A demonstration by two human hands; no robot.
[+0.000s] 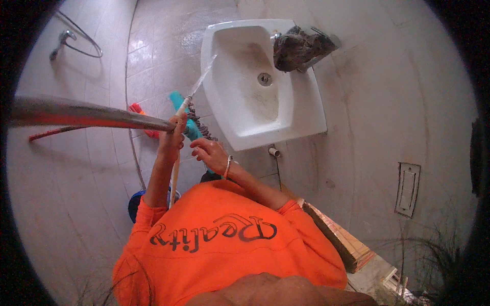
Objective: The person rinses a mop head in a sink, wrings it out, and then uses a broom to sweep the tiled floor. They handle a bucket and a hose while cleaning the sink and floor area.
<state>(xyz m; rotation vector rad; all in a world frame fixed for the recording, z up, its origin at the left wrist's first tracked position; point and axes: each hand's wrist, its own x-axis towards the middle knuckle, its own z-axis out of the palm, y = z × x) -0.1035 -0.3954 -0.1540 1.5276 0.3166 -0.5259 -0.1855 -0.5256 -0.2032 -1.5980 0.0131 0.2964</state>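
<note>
My left hand (176,132) is closed around a pale hose (183,107) and a long pole (95,114) that runs out to the left. Water sprays from the hose end towards the rim of a white washbasin (245,135). Just right of it, my right hand (208,152) has loosely bent fingers, with nothing visible in them. Beyond both hands is a teal brush head (193,130) with brown bristles, partly hidden; whether the pole joins it I cannot tell. A dark, crumpled cloth-like bundle (294,49) covers the tap area of the basin.
A shower handset (61,42) with its hose hangs on the left wall. Red items (138,109) lie on the tiled floor. A blue bucket (134,204) is beside my left forearm. A pipe stub (274,152), a switch plate (407,190) and a wooden frame (337,237) are at the right.
</note>
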